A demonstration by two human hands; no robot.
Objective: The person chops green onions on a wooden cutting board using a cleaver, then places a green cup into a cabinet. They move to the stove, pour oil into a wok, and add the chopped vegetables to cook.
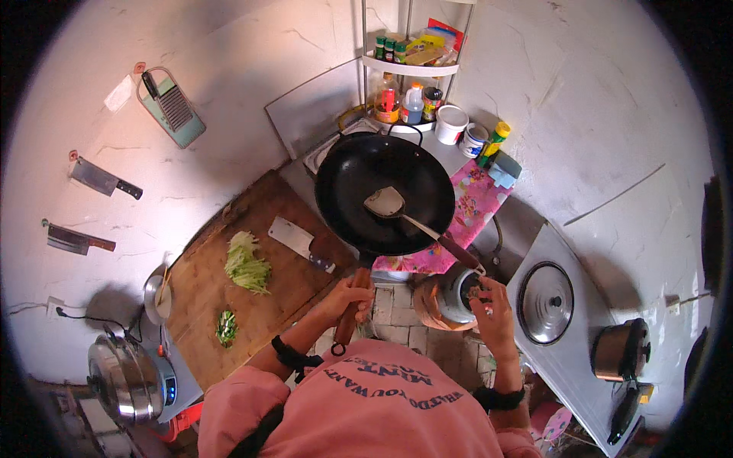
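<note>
My left hand point(354, 300) is closed around the wooden handle point(350, 309) of a black wok point(355, 166). Inside the wok lies a metal spatula point(385, 202), its dark handle resting across the rim at the lower right. My right hand point(493, 309) is just below the ring at the end of that handle, fingers bent. It hangs over a pale round container point(455, 295) with a dark inside; whether the fingertips hold anything cannot be made out. Left of the wok, a cleaver point(292, 236) lies on a wooden cutting board point(286, 303) with shredded green vegetable point(246, 263) and chopped scallion point(227, 328).
A corner shelf point(409, 67) holds bottles and seasonings. Tubs point(451, 125) stand beside it, near a pink floral cloth point(481, 189). Cleavers point(97, 176) and a grater point(174, 109) hang at left. A steamer pot point(126, 378) stands lower left; a pan lid point(545, 303) lies right.
</note>
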